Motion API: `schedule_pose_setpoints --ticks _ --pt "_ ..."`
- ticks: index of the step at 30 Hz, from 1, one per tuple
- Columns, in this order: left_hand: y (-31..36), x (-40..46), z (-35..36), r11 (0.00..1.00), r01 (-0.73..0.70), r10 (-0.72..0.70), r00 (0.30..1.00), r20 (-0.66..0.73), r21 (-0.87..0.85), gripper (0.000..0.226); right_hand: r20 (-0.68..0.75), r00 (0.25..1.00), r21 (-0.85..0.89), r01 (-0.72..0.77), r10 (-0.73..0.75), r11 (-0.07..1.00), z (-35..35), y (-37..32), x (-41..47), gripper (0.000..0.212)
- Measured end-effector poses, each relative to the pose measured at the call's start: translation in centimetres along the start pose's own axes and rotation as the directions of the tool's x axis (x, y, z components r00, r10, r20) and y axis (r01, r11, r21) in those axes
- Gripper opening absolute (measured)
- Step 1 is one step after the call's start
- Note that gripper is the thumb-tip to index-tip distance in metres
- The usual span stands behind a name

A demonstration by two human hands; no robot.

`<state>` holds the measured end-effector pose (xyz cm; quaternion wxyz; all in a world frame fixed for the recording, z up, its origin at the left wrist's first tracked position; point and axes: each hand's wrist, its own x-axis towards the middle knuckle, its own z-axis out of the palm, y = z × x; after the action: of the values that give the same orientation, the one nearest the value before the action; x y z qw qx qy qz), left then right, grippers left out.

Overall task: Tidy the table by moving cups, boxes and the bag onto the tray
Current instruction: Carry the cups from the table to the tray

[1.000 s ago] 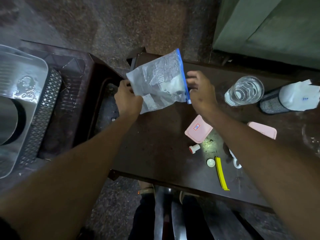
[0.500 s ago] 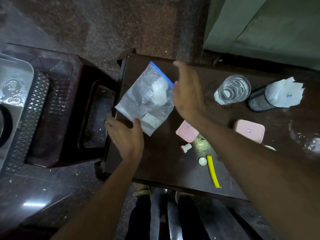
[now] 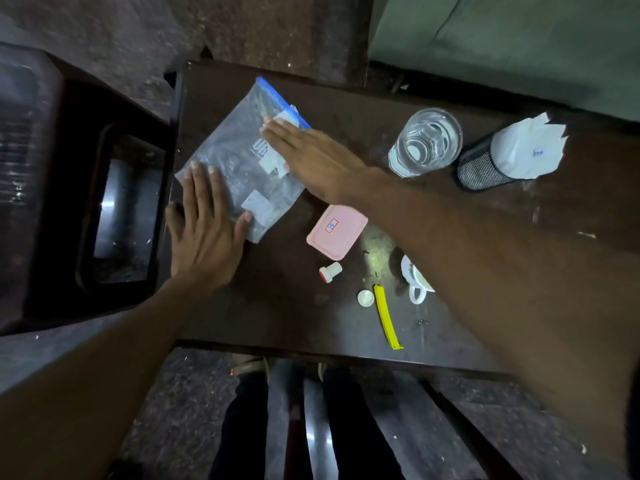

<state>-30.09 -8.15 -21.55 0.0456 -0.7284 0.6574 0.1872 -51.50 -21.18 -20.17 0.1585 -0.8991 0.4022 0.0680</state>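
Dark table (image 3: 277, 317), dim room, speckled floor beyond.

Bag (image 3: 239, 157): clear, blue zip strip, flat on table under both hands; long axis diagonal, zip edge pointing away beyond right fingertips, bottom corner toward left thumb.

Left hand (image 3: 204, 233): flat, fingers straight and spread, pressing near corner of bag. Right hand (image 3: 308, 157): flat, fingers together, pressing zip end. Neither gripping.

Step, judged: flattening bag before transfer. Next move calls for a pinch on an edge and a lift; tray not identifiable here.

Just below right wrist: pink box (image 3: 337, 232). Beyond right forearm: glass (image 3: 427, 142). Under right forearm: white cup (image 3: 415, 282), partly hidden.
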Motion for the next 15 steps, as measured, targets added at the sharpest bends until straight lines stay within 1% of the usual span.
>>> schedule_pose_setpoints --ticks 2,3,5,7,9,12,14,15 --pt "0.3 0.0 0.0 1.000 0.004 -0.004 1.000 -0.012 0.003 0.082 -0.041 0.999 0.068 -0.008 0.011 0.998 -1.0 -0.2 -0.3 0.071" --pt "0.5 -0.1 -0.3 1.000 0.010 -0.010 1.000 -0.019 -0.007 0.082 -0.094 0.995 0.110 -0.031 0.041 0.993 -1.7 -0.6 -0.7 0.071" --pt "1.0 -0.4 -1.3 0.999 0.019 -0.022 0.998 -0.067 -0.048 0.080 -0.209 0.968 0.224 -0.091 0.139 0.970 -2.9 -1.7 -2.4 0.070" --pt "2.2 -1.2 -2.4 0.996 -0.007 -0.004 0.991 -0.132 -0.087 0.079 -0.258 0.933 0.357 -0.149 0.251 0.922 -3.6 -2.7 -5.5 0.068" --pt "4.3 -2.6 -3.2 0.989 -0.055 0.032 0.987 -0.157 -0.140 0.081 -0.222 0.903 0.447 -0.242 0.368 0.861 -3.7 -3.4 -9.3 0.065" --pt "8.3 -5.9 -2.8 0.979 -0.089 0.066 0.990 -0.127 -0.184 0.080 -0.126 0.864 0.503 -0.367 0.487 0.783 -3.0 -3.8 -13.9 0.062" --pt "10.8 -8.1 -1.9 0.973 -0.068 0.043 0.993 -0.114 -0.220 0.077 -0.095 0.844 0.503 -0.417 0.528 0.757 -2.3 -3.9 -16.0 0.060" --pt "11.8 -8.9 -1.4 0.967 -0.032 0.004 0.994 -0.108 -0.253 0.076 -0.090 0.832 0.507 -0.435 0.548 0.744 -1.9 -4.0 -16.8 0.058"
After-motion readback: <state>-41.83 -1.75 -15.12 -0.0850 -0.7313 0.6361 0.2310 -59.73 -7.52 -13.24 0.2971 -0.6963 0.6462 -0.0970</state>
